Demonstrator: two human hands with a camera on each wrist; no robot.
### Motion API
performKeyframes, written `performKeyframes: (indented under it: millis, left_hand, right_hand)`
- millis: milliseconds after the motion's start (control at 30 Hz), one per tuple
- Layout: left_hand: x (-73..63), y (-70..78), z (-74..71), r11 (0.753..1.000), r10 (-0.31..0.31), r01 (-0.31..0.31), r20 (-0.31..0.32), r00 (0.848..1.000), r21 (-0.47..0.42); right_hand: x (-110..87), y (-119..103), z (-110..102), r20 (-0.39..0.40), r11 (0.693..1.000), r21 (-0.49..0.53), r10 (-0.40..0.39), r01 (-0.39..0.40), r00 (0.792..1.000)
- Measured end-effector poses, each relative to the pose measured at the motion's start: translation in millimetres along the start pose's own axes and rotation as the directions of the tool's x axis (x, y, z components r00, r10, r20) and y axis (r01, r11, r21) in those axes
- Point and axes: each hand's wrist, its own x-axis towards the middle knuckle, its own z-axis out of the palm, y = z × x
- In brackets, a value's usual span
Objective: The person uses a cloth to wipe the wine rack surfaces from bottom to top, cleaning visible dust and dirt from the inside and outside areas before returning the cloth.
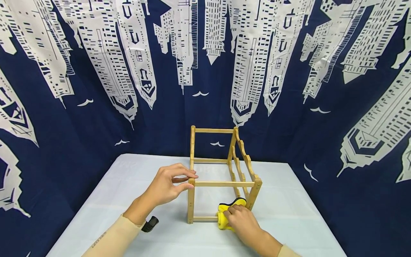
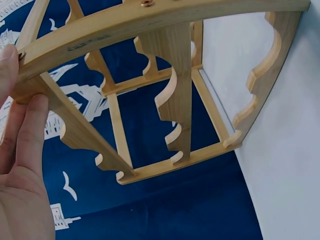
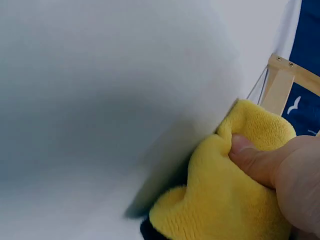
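A light wooden rack (image 1: 221,184) with scalloped slats stands on the white table. My left hand (image 1: 170,182) pinches its near upper left corner. In the left wrist view the thumb lies on one face of the frame, with fingertips (image 2: 37,102) against the opposite side. Low at the front, my right hand (image 1: 242,223) grips a yellow cloth (image 1: 222,219) with dark edging, bunched over the bottom rail (image 1: 205,218) near the right post. The right wrist view has the thumb (image 3: 247,157) pressing into the plush cloth (image 3: 225,195); the other fingers are hidden there.
The white-covered table (image 1: 135,185) extends around the rack on both sides. Behind and beside it hangs a dark blue curtain (image 1: 167,128) printed with white buildings and birds. A black device (image 1: 150,224) is at the left wrist.
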Motion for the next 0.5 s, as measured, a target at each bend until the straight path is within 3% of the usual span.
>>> performKeyframes:
  millis: [167,267,500]
  left_hand:
    - [-0.1,-1.2,1.7,1.000,-0.010,0.010,-0.008,1.000,-0.007]
    - [2.8,1.0,0.2,0.999,-0.036,0.036,-0.013,0.999,0.005]
    - [3.6,3.1,0.2,0.998,-0.052,0.052,-0.001,0.999,0.033]
  right_hand:
    - [1.3,-6,6,-0.056,0.992,0.094,0.090,-0.084,0.994]
    - [6.6,-9,8,-0.070,0.971,0.195,0.153,-0.136,0.986]
    - [20.1,-24,12,0.003,0.863,0.453,0.250,-0.225,0.968]
